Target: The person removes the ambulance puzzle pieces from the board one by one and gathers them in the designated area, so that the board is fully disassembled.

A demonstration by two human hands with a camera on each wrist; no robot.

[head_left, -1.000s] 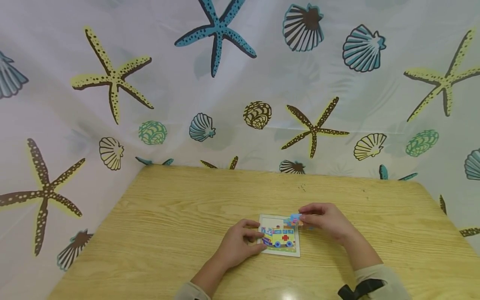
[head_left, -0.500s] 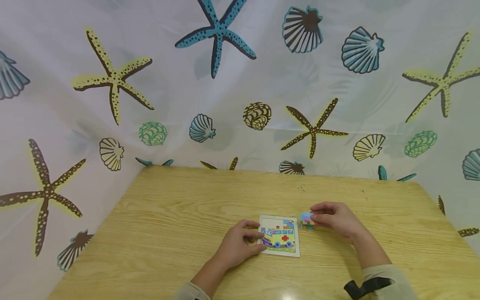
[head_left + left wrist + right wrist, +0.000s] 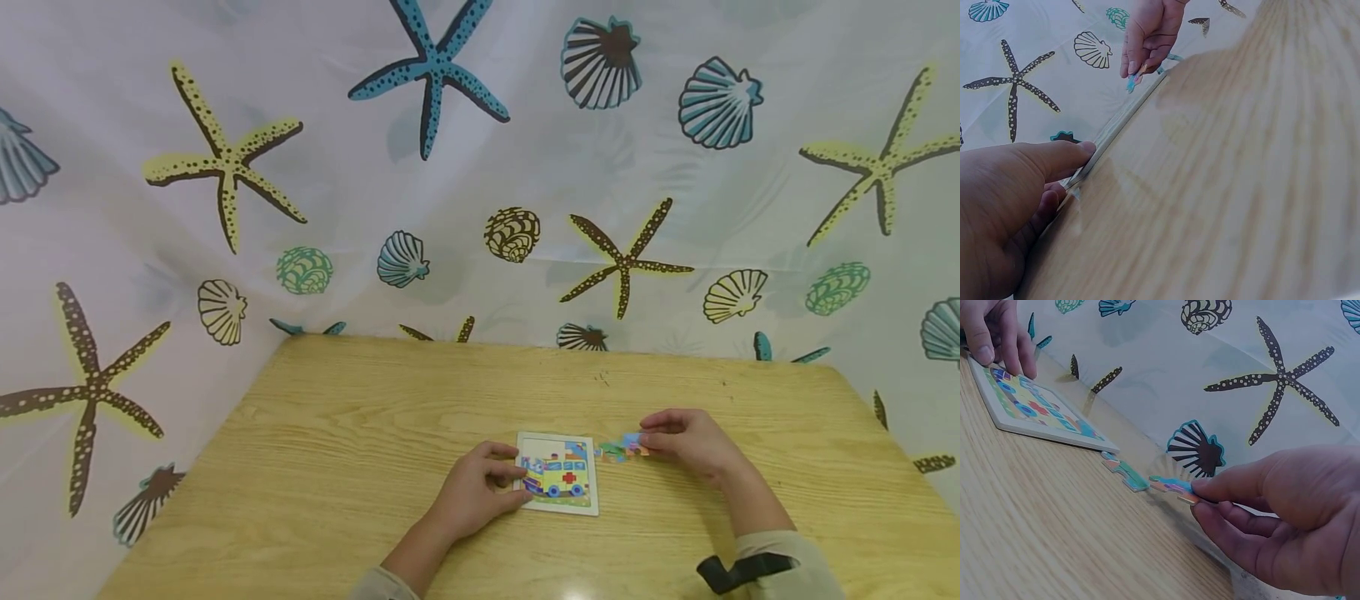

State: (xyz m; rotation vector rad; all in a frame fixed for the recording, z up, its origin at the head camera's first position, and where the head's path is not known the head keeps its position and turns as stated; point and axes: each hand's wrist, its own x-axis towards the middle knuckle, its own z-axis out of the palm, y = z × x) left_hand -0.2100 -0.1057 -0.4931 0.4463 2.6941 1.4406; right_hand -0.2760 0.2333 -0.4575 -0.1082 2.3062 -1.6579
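A small square jigsaw puzzle board (image 3: 596, 487) with a pale frame and a yellow ambulance picture lies on the table. Its upper left part shows bare backing. My left hand (image 3: 476, 492) holds the board's left side, thumb and fingers at the frame and reaching onto the picture. Right of the board, my right hand (image 3: 693, 443) pinches a blue, pink and orange puzzle piece (image 3: 1175, 486) between thumb and fingers, close over the tabletop. Between that piece and the board lies a green and orange loose puzzle piece (image 3: 1125, 472), right by the frame's corner.
The wood-grain table (image 3: 375, 417) extends around the board on all sides. Behind it and at both sides hangs a white curtain (image 3: 465, 183) printed with starfish and shells. A dark strap (image 3: 746, 572) sits round the right sleeve.
My right hand has moved right, carrying its puzzle piece from over the board's upper right corner to past the loose piece, which now shows. The left hand stays on the board.
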